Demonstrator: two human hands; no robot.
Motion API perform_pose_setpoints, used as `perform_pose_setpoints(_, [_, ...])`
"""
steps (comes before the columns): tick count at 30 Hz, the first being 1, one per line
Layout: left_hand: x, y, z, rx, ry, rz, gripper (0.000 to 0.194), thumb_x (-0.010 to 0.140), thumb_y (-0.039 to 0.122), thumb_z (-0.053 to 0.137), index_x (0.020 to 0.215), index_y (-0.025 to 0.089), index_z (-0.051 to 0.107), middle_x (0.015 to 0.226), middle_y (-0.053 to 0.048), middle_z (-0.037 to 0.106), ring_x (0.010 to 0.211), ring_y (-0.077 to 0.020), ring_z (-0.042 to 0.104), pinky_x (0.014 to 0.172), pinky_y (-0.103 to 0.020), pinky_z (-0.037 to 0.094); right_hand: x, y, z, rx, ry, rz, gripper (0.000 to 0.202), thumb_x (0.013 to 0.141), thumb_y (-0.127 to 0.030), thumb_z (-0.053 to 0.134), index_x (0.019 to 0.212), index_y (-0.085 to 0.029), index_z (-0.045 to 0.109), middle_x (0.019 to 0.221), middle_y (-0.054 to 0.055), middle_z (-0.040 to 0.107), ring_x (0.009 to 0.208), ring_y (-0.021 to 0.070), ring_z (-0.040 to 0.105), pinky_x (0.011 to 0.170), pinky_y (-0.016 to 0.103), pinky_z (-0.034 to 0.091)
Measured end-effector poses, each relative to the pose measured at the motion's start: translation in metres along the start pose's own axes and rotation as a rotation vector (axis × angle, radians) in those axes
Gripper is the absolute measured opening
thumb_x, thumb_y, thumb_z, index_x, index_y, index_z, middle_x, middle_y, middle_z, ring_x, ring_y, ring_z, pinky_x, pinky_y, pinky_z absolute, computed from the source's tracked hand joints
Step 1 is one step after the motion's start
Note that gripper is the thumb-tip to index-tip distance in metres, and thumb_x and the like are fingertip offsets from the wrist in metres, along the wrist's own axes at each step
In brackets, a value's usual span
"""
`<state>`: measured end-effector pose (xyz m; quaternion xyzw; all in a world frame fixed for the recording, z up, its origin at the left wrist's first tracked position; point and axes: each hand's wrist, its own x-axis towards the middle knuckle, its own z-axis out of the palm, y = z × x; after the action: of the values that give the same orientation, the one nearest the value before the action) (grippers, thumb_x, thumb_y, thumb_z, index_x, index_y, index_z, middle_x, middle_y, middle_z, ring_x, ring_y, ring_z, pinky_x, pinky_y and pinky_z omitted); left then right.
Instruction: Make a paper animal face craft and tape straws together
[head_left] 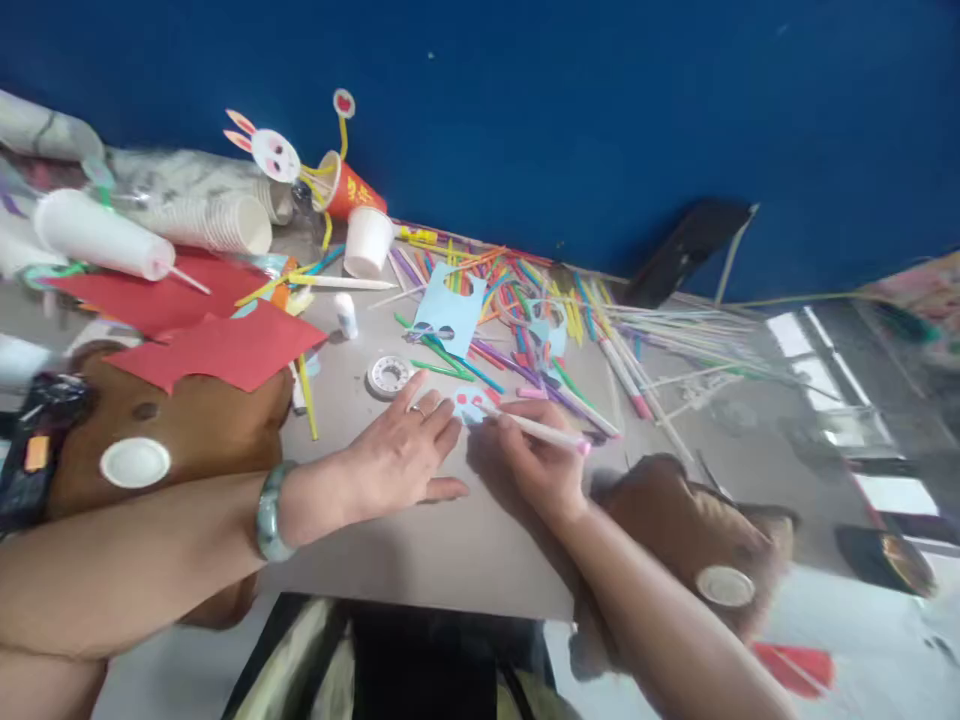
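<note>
A white marker pen with a pink end [551, 433] is held in my right hand [536, 450], its tip over a small light-blue paper cutout [466, 404]. Pink spots mark the cutout, which lies flat on the table. My left hand [401, 440] lies spread with its fingertips beside the cutout's left edge; it wears a ring, and a green bangle [271, 512] circles the wrist. A roll of white tape [390, 375] sits just beyond the left fingers. Farther back lies a light-blue sheet [450, 308] with pieces cut out of it.
Many coloured pipe cleaners [517, 300] are heaped behind my hands. Red paper [217, 345], a glue bottle [346, 315] and a white paper cup [369, 241] stand or lie left. An orange cup [351, 188] holds a rabbit-face figure [275, 155]. A blue wall [525, 120] rises behind.
</note>
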<state>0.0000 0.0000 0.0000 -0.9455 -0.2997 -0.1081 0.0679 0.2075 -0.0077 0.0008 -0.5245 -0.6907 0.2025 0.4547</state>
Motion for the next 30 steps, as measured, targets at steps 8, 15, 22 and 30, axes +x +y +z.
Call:
perform_pose_setpoints(8, [0.002, 0.0, -0.006, -0.017, -0.061, -0.022, 0.071, 0.092, 0.064, 0.04, 0.125, 0.004, 0.06, 0.12, -0.019, 0.063, 0.115, -0.0334, 0.052, 0.115, -0.06, 0.018, 0.001, -0.002, 0.002, 0.069, -0.025, 0.085, 0.009, 0.091, -0.029, 0.059, 0.087, -0.022, 0.064, 0.071, 0.001, 0.066, 0.059, 0.0146, 0.061, 0.057, 0.029, 0.048])
perform_pose_setpoints(15, [0.003, 0.0, -0.008, -0.044, -0.071, -0.039, 0.068, 0.09, 0.064, 0.045, 0.121, 0.006, 0.062, 0.114, -0.017, 0.064, 0.114, -0.0332, 0.054, 0.116, -0.059, 0.017, 0.008, -0.005, 0.001, -0.051, 0.037, 0.041, 0.009, 0.081, -0.017, 0.058, 0.074, -0.023, 0.058, 0.066, -0.002, 0.062, 0.062, 0.0151, 0.058, 0.062, 0.03, 0.048])
perform_pose_setpoints(22, [0.003, 0.0, -0.009, -0.067, -0.052, -0.043, 0.066, 0.089, 0.063, 0.049, 0.119, 0.005, 0.061, 0.111, -0.017, 0.063, 0.114, -0.0326, 0.054, 0.117, -0.057, 0.018, 0.009, -0.006, 0.002, -0.091, 0.017, 0.087, 0.008, 0.075, -0.016, 0.055, 0.071, -0.023, 0.054, 0.065, -0.001, 0.06, 0.064, 0.0166, 0.058, 0.063, 0.031, 0.048])
perform_pose_setpoints(30, [0.003, 0.001, -0.008, -0.047, -0.037, -0.044, 0.065, 0.088, 0.063, 0.051, 0.119, 0.006, 0.061, 0.112, -0.017, 0.063, 0.113, -0.0327, 0.055, 0.116, -0.056, 0.018, 0.009, -0.003, 0.005, -0.091, -0.016, 0.127, 0.008, 0.072, -0.017, 0.055, 0.069, -0.023, 0.051, 0.059, -0.003, 0.056, 0.058, 0.0151, 0.053, 0.056, 0.029, 0.043])
